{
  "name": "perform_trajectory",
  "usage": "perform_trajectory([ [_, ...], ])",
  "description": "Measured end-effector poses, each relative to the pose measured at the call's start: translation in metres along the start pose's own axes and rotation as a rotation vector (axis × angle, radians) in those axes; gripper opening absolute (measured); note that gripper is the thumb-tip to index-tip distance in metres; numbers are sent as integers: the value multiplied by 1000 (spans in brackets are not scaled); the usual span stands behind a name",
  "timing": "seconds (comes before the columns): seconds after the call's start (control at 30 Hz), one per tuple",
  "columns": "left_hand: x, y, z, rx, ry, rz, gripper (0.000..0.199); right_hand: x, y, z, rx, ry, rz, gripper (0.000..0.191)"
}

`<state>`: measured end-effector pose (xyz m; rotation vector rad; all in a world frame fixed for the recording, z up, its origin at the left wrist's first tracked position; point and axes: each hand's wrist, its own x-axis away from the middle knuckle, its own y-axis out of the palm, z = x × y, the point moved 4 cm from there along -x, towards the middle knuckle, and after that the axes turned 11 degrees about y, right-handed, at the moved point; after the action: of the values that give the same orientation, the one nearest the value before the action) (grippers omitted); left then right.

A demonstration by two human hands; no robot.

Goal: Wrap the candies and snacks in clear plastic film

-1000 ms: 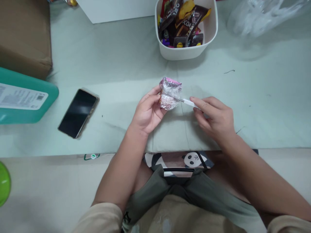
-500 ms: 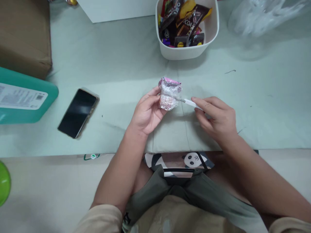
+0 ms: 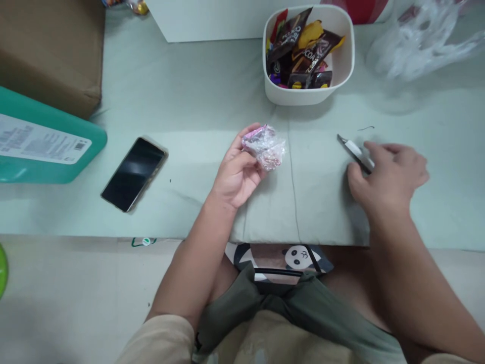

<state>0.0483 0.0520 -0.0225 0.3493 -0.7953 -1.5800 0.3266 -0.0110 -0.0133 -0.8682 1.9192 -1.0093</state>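
Note:
My left hand (image 3: 237, 174) is closed around a small bundle in crinkled clear plastic wrap (image 3: 270, 149), with pink and purple showing at its upper end. What lies inside the wrap is blurred. Well to the right, low over the cloth, my right hand (image 3: 390, 174) has a white-handled craft knife (image 3: 355, 151) between thumb and forefinger. Its metal tip points up and left, apart from the bundle. The rear of the handle is hidden under the fingers.
A white tub (image 3: 308, 96) of wrapped snacks stands at the back. A phone (image 3: 134, 174), a teal container (image 3: 76, 151) and a cardboard box (image 3: 53, 55) are on the left. Clear plastic (image 3: 424, 50) lies at back right. The table's front edge runs above my lap.
My right hand has carried the craft knife away from the bundle, to the right. My left hand keeps the bundle, now tilted differently. The whole view has shifted slightly.

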Motion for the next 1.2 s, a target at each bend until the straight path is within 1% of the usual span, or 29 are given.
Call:
perform_trajectory([
  [0.03, 2, 3, -1, -23, -2, -26, 58, 2, -3, -7, -49, -29, 24, 34],
  [0.07, 3, 7, -3, -57, -1, -56, 56, 6, -7, -18, -128, -76, 12, 33],
  [0.1, 6, 11, -5, -101, 0, -94, 53, 12, -9, -31, -242, -144, -46, 31],
  [0.17, 10, 19, -13, -188, 0, -197, 48, 24, -10, -59, -472, -264, -240, 32],
  [0.2, 12, 23, -17, -223, -4, -256, 46, 30, -11, -70, -553, -289, -307, 34],
  [0.23, 14, 26, -21, -247, -7, -305, 44, 35, -10, -79, -596, -293, -342, 34],
  [0.3, 16, 29, -28, -282, 6, -354, 43, 40, -8, -87, -639, -267, -342, 22],
  [0.37, 16, 28, -30, -340, 44, -343, 48, 41, -5, -87, -666, -218, -320, 7],
  [0.47, 17, 26, -30, -430, 53, -341, 57, 39, -3, -82, -693, -192, -305, 13],
  [0.57, 18, 21, -29, -482, 45, -304, 54, 38, -7, -81, -699, -271, -281, 13],
  [0.67, 15, 12, -26, -560, 129, -206, 54, 39, -15, -82, -672, -355, -244, 10],
  [0.77, 11, 7, -25, -605, 218, -147, 63, 41, -21, -82, -618, -396, -213, 11],
  [0.83, 10, 7, -26, -554, 214, -162, 67, 41, -24, -81, -630, -392, -198, 13],
  [0.87, 11, 9, -27, -502, 181, -189, 69, 41, -26, -81, -649, -384, -186, 15],
  [0.93, 14, 15, -29, -357, 63, -247, 72, 41, -29, -81, -686, -366, -165, 18],
  [1.0, 18, 21, -29, -207, -64, -255, 70, 42, -31, -83, -718, -379, -169, 19],
  [1.07, 20, 23, -27, -115, -99, -188, 63, 45, -31, -86, -756, -438, -192, 19],
  [1.13, 18, 22, -24, -90, -52, -85, 60, 49, -31, -88, -791, -517, -200, 20],
  [1.2, 15, 17, -22, -87, 14, 0, 61, 51, -30, -91, -804, -562, -201, 20],
])
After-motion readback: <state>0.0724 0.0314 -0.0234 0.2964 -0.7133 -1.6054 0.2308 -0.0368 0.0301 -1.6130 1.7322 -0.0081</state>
